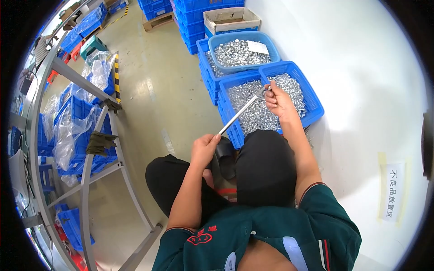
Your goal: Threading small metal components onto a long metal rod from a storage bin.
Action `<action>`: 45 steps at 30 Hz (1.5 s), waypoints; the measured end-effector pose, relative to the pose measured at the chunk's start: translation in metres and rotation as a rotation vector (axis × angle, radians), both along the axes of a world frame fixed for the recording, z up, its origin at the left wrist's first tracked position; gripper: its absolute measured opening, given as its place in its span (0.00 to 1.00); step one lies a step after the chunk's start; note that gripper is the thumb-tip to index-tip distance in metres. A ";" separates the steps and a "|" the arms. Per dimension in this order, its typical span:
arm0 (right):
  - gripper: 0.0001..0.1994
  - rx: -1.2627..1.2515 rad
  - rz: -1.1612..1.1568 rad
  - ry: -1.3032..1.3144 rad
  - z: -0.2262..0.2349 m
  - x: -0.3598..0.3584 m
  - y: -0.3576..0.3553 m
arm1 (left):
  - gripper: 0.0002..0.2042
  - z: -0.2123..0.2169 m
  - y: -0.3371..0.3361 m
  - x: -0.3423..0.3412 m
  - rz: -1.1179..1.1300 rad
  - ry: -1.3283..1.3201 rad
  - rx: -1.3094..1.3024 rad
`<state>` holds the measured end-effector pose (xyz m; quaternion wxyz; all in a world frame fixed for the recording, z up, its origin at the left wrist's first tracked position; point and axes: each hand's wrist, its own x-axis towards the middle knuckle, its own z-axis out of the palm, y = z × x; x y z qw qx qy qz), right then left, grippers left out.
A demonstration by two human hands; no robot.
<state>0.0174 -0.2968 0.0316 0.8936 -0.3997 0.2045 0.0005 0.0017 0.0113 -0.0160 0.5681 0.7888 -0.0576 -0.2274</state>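
Note:
My left hand is closed around the near end of a thin silver rod. The rod slants up and away to the right, over a blue crate full of small shiny metal parts. At its far end, the fingers of my right hand are pinched together at the rod's tip. Whatever small piece they hold is too small to make out. Below that hand, a second blue basket also holds metal parts, partly covered by my hand and forearm.
Behind the crate, a light-blue tub of metal parts carries a white slip. A worn white box and stacked blue crates stand farther back. A grey metal frame rises at left; a white wall runs along the right.

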 end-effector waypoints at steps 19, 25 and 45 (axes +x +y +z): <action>0.12 -0.282 0.259 -0.085 0.013 0.007 0.038 | 0.18 -0.002 -0.003 0.001 0.040 0.072 -0.052; 0.17 -0.954 0.285 0.168 -0.026 0.006 0.015 | 0.18 -0.002 -0.006 0.003 0.104 0.079 -0.037; 0.17 -1.940 0.483 0.111 -0.133 -0.005 0.041 | 0.19 -0.008 -0.010 0.003 0.077 0.025 0.003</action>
